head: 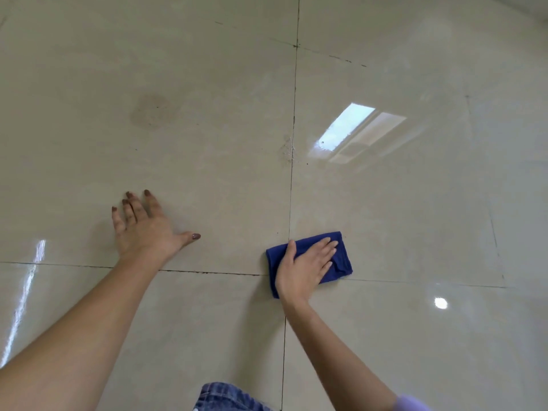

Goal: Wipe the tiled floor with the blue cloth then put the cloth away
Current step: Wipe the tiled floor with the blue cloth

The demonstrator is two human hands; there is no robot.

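- Our blue cloth is deep navy, folded into a small, slightly creased rectangle. It lies flat on the glossy tiled floor at about 5 o'clock from the middle of our view, where two grout lines cross.
- Our right hand presses on it, grip wide: fingers straight across the cloth, thumb along its left edge.
- Our left hand, at 8 o'clock, rests spread on bare tile, grip wide, holding nothing.
- A dull brownish stain shows at 10 o'clock.
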